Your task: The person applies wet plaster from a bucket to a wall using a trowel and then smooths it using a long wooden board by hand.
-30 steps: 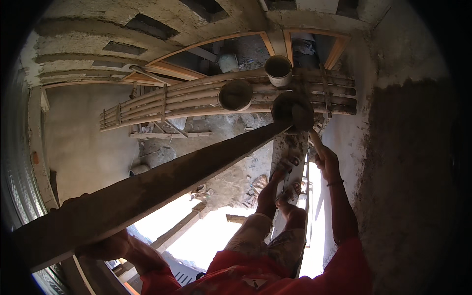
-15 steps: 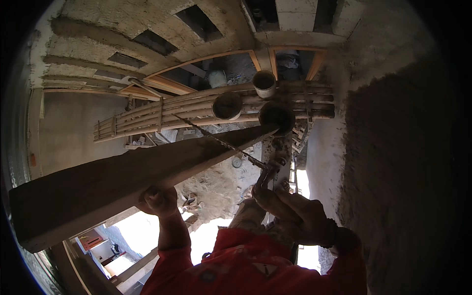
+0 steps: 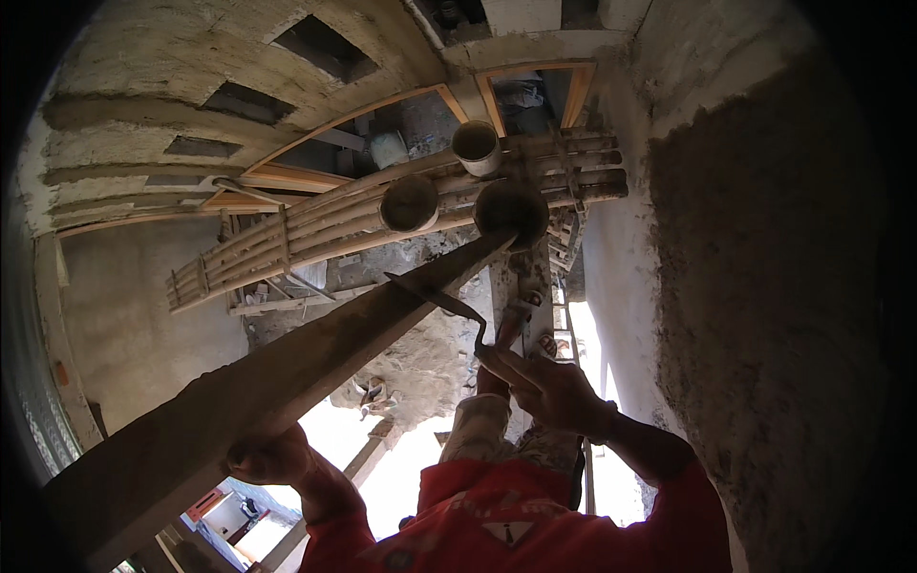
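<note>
My left hand [image 3: 272, 458] is closed around the lower edge of a long grey straight beam [image 3: 287, 382]. The beam tapers away from the lower left, and its far tip overlaps a dark bucket [image 3: 511, 212]. My right hand [image 3: 559, 392] grips a trowel [image 3: 435, 294] with a bent neck. Its handle is mostly hidden in my fingers. The thin blade points up and left, crossing in front of the beam's edge; I cannot tell whether they touch.
Two more buckets, a grey one [image 3: 409, 203] and a pale one [image 3: 477, 148], stand on scaffold poles [image 3: 334, 234] ahead. A narrow plank [image 3: 504, 296] runs below me. On the right rises a partly plastered wall [image 3: 755, 315]. Window openings [image 3: 327, 48] lie at upper left.
My view has shifted, so buckets and poles appear further left. The beam slopes more steeply and its near end has left the picture. The trowel has turned, and its blade looks broader and shorter.
</note>
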The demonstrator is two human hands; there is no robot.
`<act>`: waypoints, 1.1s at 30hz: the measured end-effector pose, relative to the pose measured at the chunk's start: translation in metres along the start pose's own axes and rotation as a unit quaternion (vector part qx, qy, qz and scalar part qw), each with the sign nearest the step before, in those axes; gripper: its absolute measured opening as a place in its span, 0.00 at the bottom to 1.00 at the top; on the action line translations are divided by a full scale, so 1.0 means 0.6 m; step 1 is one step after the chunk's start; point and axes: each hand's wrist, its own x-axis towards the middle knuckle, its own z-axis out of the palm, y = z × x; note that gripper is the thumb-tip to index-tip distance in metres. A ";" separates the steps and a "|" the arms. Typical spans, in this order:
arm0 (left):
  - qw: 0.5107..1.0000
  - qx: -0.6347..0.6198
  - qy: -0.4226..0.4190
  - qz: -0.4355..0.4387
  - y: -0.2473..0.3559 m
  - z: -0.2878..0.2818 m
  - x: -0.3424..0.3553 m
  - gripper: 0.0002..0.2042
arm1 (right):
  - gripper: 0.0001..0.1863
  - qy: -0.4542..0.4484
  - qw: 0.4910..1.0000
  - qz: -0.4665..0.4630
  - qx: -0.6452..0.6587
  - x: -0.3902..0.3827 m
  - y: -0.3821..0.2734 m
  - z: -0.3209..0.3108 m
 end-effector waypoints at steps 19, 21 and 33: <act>0.988 -0.138 -0.015 -0.060 0.011 -0.017 0.020 0.34 | 0.25 0.101 0.973 0.192 -0.083 0.318 0.568 0.115; 0.998 -0.040 -0.026 -0.048 -0.004 0.013 0.045 0.35 | 0.24 0.178 0.967 0.181 -0.016 0.278 0.496 0.090; 0.995 -0.066 -0.057 -0.042 -0.077 0.262 0.237 0.30 | 0.23 0.181 0.958 0.223 0.005 0.048 0.211 -0.112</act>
